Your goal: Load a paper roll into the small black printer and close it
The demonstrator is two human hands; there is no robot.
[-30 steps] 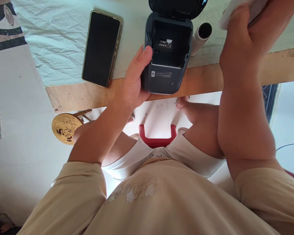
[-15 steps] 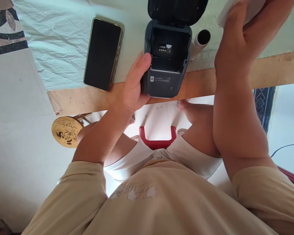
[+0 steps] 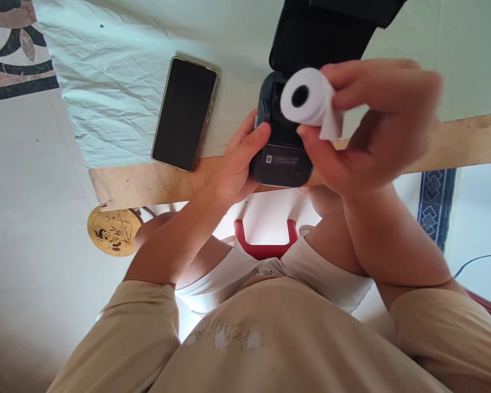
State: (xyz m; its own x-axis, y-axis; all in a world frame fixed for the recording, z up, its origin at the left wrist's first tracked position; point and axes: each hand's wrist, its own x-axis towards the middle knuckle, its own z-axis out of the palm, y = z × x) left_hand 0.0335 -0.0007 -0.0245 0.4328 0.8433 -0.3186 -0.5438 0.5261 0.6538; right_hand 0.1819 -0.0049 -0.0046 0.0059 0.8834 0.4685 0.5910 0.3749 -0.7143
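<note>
A dark portable label printer (image 3: 283, 168) has its black lid (image 3: 321, 41) raised, baring the paper bay. My left hand (image 3: 243, 153) grips the printer by its left side, thumb on the bay's rim. Between thumb and fingers my right hand (image 3: 376, 120) holds a white paper roll (image 3: 311, 103) over the bay, its dark core facing me and a short loose end hanging down at the right. The roll and my right hand cover part of the bay and the printer's right side.
A phone (image 3: 185, 113) with a dark screen lies left of the printer on the pale green cloth (image 3: 123, 82). The table's wooden edge (image 3: 147, 183) runs in front. Below are a round stool (image 3: 114, 232) with a panda picture and a red bar (image 3: 264, 251) between my legs.
My right hand has come in from the upper right with the paper roll, over the bay. The printer sits lower and further right in view, still in my left hand.
</note>
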